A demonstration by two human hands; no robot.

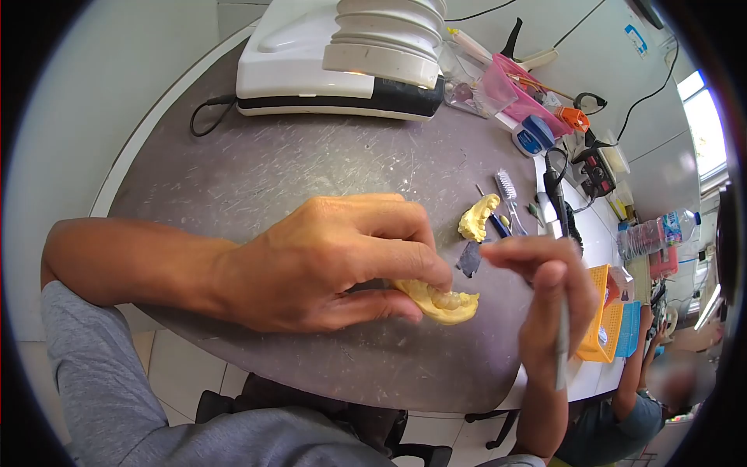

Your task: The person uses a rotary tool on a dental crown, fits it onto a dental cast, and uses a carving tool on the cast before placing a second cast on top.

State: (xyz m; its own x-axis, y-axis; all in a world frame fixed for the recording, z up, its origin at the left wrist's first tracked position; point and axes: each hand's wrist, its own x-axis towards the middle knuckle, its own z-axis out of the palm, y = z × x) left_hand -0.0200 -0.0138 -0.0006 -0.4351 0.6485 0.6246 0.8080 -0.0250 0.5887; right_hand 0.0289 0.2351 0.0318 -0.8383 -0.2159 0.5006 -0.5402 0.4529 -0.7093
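Observation:
My left hand rests on the grey table, thumb and fingers closed on a yellow dental cast. Pale, partly translucent material sits on the cast's ridge, with a fingertip pressing there; the cast's left part is hidden under my hand. To the right, my right hand is raised and gripping a slender metal hand tool, held almost upright and apart from the cast. Its exact kind is hard to make out. Between the hands and farther back lie a second yellow dental cast and a dark grey flat piece.
A white machine with a ribbed hose stands at the back. A toothbrush, blue-lidded jar and pink basket are at back right. A yellow basket stands right; another person sits beyond.

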